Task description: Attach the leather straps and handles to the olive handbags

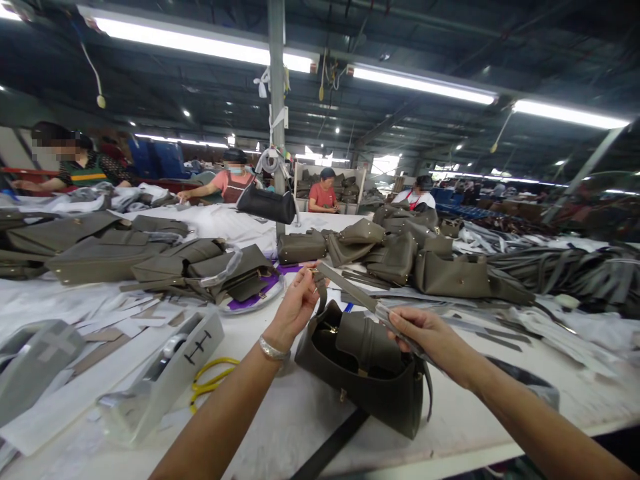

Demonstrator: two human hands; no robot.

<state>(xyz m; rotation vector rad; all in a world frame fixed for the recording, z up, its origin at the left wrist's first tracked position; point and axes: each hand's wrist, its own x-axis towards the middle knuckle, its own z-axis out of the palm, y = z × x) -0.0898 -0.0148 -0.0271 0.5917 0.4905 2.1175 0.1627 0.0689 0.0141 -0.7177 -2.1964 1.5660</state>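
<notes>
- The olive handbag [385, 397] is sitting open on the white table [460, 430], toward five o'clock from the view's centre.
- At the bag's half past ten, the left hand [299, 297] is pinching one end of a strap [353, 288].
- At its two o'clock, the right hand [423, 331] is gripping the strap's wrapped stretch.
- A yellow cable [214, 381] is lying at nine o'clock.

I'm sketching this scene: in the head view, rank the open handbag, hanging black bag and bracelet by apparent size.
1. Open handbag, largest
2. Hanging black bag, farther away
3. Bracelet, smallest
</notes>
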